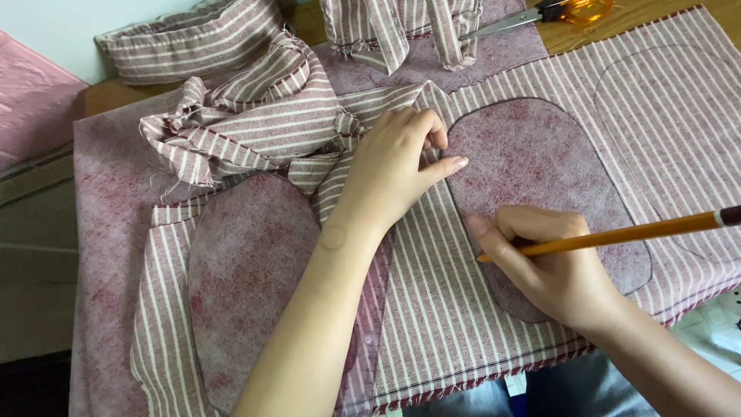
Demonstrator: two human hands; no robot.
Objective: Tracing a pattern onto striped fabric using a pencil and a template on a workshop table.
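On striped cloth (463,324) | felt ovals (540,177): 2 | pencil (617,233): 1 | scissors (540,11): 1

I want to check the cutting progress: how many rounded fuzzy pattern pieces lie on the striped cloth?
2. One rounded piece lies at the lower left, partly under the left forearm. The other rounded piece lies right of centre, under the right hand. More may be hidden.

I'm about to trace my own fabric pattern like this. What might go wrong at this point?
1. The left hand pins only the top edge of the felt-like oval template, so its lower end may shift under the pencil held by the right hand.
2. The striped fabric overhangs the table edge and might slide.
3. The loose striped scraps beside the left hand may snag.
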